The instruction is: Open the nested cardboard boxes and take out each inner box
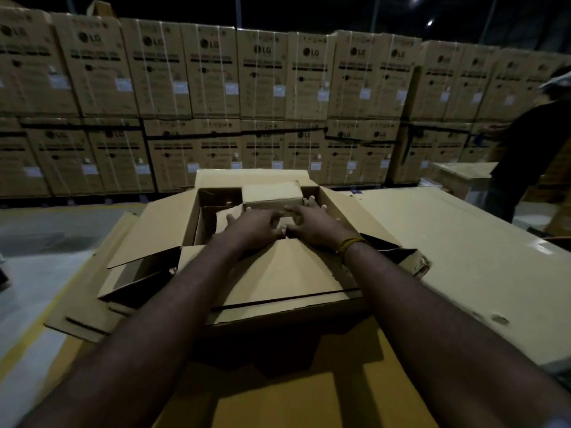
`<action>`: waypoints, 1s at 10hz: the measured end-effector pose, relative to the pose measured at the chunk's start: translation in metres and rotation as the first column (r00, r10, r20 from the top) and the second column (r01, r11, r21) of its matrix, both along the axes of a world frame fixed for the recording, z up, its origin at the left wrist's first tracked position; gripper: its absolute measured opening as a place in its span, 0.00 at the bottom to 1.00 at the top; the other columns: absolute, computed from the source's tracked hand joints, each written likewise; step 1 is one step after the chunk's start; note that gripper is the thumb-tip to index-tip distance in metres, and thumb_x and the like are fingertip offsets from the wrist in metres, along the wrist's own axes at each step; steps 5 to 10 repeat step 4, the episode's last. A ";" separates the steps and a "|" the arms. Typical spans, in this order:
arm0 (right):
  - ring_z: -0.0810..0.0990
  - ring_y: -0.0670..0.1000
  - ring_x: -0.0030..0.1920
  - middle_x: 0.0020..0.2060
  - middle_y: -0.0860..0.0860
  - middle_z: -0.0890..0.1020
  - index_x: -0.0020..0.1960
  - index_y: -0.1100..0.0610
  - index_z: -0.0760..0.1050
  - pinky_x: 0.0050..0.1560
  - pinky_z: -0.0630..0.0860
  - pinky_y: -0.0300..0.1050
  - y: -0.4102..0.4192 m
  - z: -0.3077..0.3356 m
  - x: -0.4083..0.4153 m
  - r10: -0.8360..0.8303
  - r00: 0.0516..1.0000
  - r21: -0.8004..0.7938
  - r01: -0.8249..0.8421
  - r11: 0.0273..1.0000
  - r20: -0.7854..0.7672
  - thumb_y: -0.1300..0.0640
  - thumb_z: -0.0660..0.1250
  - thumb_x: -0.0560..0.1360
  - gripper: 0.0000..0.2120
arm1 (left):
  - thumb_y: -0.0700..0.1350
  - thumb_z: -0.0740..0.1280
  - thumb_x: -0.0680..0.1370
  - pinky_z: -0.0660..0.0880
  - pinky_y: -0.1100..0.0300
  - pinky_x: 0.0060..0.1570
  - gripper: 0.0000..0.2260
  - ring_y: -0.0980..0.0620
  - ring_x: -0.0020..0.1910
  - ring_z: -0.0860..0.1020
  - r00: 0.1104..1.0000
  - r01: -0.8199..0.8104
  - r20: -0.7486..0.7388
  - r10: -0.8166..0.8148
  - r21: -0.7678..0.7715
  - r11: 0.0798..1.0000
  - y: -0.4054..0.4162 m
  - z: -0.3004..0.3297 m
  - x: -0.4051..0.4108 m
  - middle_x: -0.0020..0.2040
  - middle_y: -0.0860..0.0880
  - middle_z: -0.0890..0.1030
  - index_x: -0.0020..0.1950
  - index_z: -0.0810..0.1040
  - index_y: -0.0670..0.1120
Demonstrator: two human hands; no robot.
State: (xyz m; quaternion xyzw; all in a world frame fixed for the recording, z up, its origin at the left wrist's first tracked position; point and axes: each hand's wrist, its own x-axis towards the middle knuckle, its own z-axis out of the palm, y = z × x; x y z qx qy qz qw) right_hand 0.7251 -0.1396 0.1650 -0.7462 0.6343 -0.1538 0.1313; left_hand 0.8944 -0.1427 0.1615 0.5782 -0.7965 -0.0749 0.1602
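The outer box (234, 273) is plain brown cardboard, lying on flattened cardboard sheets (448, 242) with all four top flaps folded out. Inside it, toward the far right, sits a small box (272, 196), closed, paler on top, its upper part rising above the outer box's rim. Left of it a loose inner flap (222, 219) stands up in the dark cavity.

Both hands reach into the opening. The left hand (253, 225) has its fingers curled against the small box's near face. The right hand (309, 222) grasps the small box, thumb on the near face and fingertips wrapped round its right side.

The small box's lower part is hidden by the hands. The stacked cartons (216, 88) behind are blurred, and a person (525, 149) at right is cut off by the edge.
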 end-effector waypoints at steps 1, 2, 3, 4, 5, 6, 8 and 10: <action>0.51 0.60 0.80 0.80 0.57 0.54 0.76 0.43 0.65 0.72 0.54 0.73 0.019 -0.003 -0.010 -0.025 0.999 -0.109 0.028 0.994 0.023 0.44 0.61 0.81 0.23 | 0.58 0.65 0.79 0.63 0.32 0.67 0.22 0.42 0.73 0.65 0.999 -0.044 -0.003 0.044 -0.061 0.997 0.020 0.008 -0.015 0.72 0.47 0.72 0.72 0.71 0.56; 0.54 0.58 0.80 0.80 0.56 0.58 0.75 0.43 0.67 0.72 0.56 0.73 0.035 -0.007 -0.019 -0.012 0.999 -0.162 0.020 0.987 0.047 0.44 0.58 0.83 0.21 | 0.57 0.63 0.80 0.63 0.32 0.67 0.21 0.41 0.75 0.62 0.998 -0.062 -0.009 0.061 -0.073 0.995 0.036 0.009 -0.031 0.74 0.46 0.70 0.73 0.69 0.57; 0.57 0.59 0.79 0.80 0.56 0.58 0.76 0.43 0.66 0.72 0.57 0.71 0.066 -0.016 -0.037 -0.011 1.000 -0.212 0.012 0.977 0.004 0.48 0.57 0.83 0.21 | 0.56 0.61 0.81 0.61 0.33 0.68 0.23 0.40 0.77 0.58 0.994 -0.092 0.046 0.096 -0.075 0.993 0.068 0.003 -0.058 0.75 0.44 0.66 0.75 0.66 0.56; 0.59 0.59 0.77 0.79 0.55 0.59 0.75 0.44 0.66 0.72 0.56 0.72 0.086 -0.019 -0.048 -0.015 1.000 -0.218 0.015 0.976 0.001 0.49 0.55 0.84 0.20 | 0.56 0.61 0.81 0.62 0.35 0.68 0.23 0.41 0.75 0.61 0.991 -0.110 0.063 0.115 -0.082 0.991 0.085 0.000 -0.073 0.75 0.45 0.66 0.75 0.65 0.56; 0.59 0.59 0.77 0.79 0.55 0.59 0.75 0.44 0.66 0.72 0.56 0.72 0.086 -0.019 -0.048 -0.015 1.000 -0.218 0.015 0.976 0.001 0.49 0.55 0.84 0.20 | 0.56 0.61 0.81 0.62 0.35 0.68 0.23 0.41 0.75 0.61 0.991 -0.110 0.063 0.115 -0.082 0.991 0.085 0.000 -0.073 0.75 0.45 0.66 0.75 0.65 0.56; 0.59 0.59 0.77 0.79 0.55 0.59 0.75 0.44 0.66 0.72 0.56 0.72 0.086 -0.019 -0.048 -0.015 1.000 -0.218 0.015 0.976 0.001 0.49 0.55 0.84 0.20 | 0.56 0.61 0.81 0.62 0.35 0.68 0.23 0.41 0.75 0.61 0.991 -0.110 0.063 0.115 -0.082 0.991 0.085 0.000 -0.073 0.75 0.45 0.66 0.75 0.65 0.56; 0.59 0.59 0.77 0.79 0.55 0.59 0.75 0.44 0.66 0.72 0.56 0.72 0.086 -0.019 -0.048 -0.015 1.000 -0.218 0.015 0.976 0.001 0.49 0.55 0.84 0.20 | 0.56 0.61 0.81 0.62 0.35 0.68 0.23 0.41 0.75 0.61 0.991 -0.110 0.063 0.115 -0.082 0.991 0.085 0.000 -0.073 0.75 0.45 0.66 0.75 0.65 0.56; 0.59 0.59 0.77 0.79 0.55 0.59 0.75 0.44 0.66 0.72 0.56 0.72 0.086 -0.019 -0.048 -0.015 1.000 -0.218 0.015 0.976 0.001 0.49 0.55 0.84 0.20 | 0.56 0.61 0.81 0.62 0.35 0.68 0.23 0.41 0.75 0.61 0.991 -0.110 0.063 0.115 -0.082 0.991 0.085 0.000 -0.073 0.75 0.45 0.66 0.75 0.65 0.56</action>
